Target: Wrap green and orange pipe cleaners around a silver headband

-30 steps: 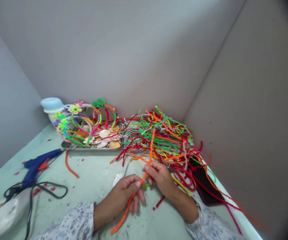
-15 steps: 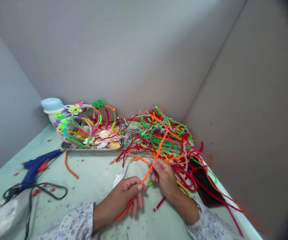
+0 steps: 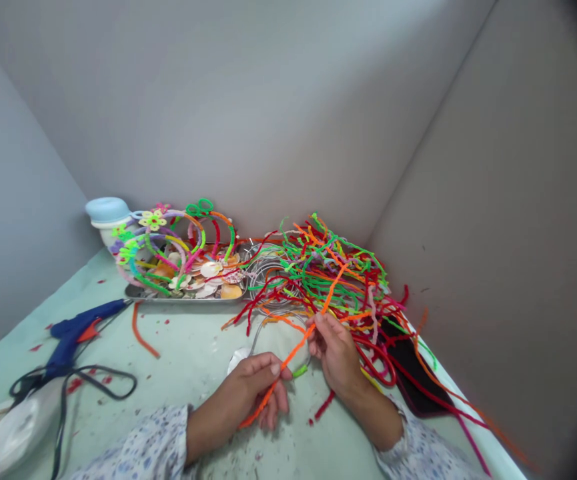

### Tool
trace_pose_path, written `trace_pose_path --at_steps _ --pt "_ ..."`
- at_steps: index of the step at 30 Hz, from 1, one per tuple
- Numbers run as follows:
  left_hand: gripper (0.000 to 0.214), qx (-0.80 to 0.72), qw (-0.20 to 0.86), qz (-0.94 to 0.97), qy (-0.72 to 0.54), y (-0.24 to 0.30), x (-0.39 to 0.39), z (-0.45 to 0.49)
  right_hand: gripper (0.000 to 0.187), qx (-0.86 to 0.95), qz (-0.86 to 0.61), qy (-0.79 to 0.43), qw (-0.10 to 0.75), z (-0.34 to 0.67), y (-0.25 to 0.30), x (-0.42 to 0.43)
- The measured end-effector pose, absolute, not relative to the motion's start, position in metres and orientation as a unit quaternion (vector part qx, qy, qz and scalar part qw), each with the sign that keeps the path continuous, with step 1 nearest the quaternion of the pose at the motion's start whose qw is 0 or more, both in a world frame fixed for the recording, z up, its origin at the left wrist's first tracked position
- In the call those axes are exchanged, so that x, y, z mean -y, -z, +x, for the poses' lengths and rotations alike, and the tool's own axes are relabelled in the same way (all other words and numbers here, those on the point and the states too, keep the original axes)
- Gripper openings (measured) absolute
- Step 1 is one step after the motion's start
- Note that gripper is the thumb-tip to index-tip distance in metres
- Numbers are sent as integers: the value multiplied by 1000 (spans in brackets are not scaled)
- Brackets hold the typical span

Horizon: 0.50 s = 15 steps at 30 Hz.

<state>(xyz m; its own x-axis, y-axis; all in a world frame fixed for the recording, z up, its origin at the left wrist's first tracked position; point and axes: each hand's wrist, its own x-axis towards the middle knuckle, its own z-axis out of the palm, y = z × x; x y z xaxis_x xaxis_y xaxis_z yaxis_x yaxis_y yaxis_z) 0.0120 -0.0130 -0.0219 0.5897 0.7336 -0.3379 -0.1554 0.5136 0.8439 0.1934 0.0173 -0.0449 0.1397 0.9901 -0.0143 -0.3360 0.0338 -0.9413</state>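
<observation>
An orange pipe cleaner (image 3: pixel 297 349) runs slantwise between my two hands. My left hand (image 3: pixel 258 387) pinches its lower part between thumb and fingers, and the tail hangs below the palm. Further up, my right hand (image 3: pixel 335 350) pinches the same pipe cleaner, whose upper end reaches over the pile. Just behind my hands a wire ring (image 3: pixel 254 337) lies on the table, with a bright green wrapped section (image 3: pixel 300 371) close to my left fingertips. A tangled pile of coloured pipe cleaners (image 3: pixel 328 267) spreads beyond my right hand.
A metal tray (image 3: pixel 188 299) holds seashells and several decorated hoops, beside a white bottle with a blue lid (image 3: pixel 108 212). At left lie a blue glue gun (image 3: pixel 71 337) with its black cord and a short orange piece (image 3: pixel 143 333). A dark phone-like slab (image 3: pixel 418 380) lies at right.
My right hand has shifted slightly right along with the pipe cleaner, moving away from my left hand. More of the orange strand shows between them, and its lower tail has drawn up a little.
</observation>
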Motion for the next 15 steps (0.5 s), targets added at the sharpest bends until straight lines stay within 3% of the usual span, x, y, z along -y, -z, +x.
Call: trace_pose_path --at_steps 15 --pt "30 -385 766 450 -250 19 12 12 29 348 -440 -541 626 194 45 -19"
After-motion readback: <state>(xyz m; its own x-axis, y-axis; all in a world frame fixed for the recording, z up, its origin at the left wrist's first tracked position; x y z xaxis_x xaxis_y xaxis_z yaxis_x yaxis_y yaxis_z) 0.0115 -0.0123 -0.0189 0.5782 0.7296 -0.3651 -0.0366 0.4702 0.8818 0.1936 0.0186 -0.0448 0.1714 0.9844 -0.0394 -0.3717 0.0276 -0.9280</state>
